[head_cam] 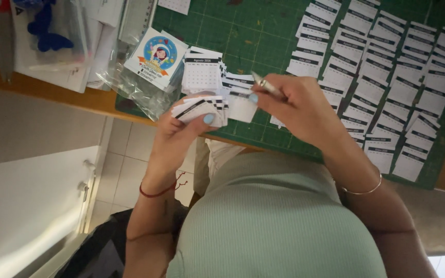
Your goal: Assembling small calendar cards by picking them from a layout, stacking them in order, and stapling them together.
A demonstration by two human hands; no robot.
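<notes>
Between our two hands, just over the near edge of the desk (37, 85), sits the work: our left hand (173, 136) is closed on a fanned stack of small calendar slips (202, 109), thumb across the top, fingers underneath. Our right hand (305, 110) is closed too, pinching a slim metal tool (264, 85) between thumb and forefinger; whether it's a pen or a craft knife we can't tell. Its fingertips also touch a single slip (242, 105) right beside the stack. Slips look like thin printed paper: very light, floppy, easy to crease or tear, and they'll likely slide on each other, so we'd judge the stack needs a firm edge-to-edge pinch near its middle, not a corner grab. Single slips are best taken by a short edge between two fingertips. Just beyond the left hand: a loose pile of the same slips (202, 69) and a bagged square card with a round cartoon picture (156, 56). Beyond and to the outside of the right hand: overlapping rows of slips (387, 67) laid out on the green cutting mat (243, 31). Well past the left hand, scissors with red handles (3, 36).
</notes>
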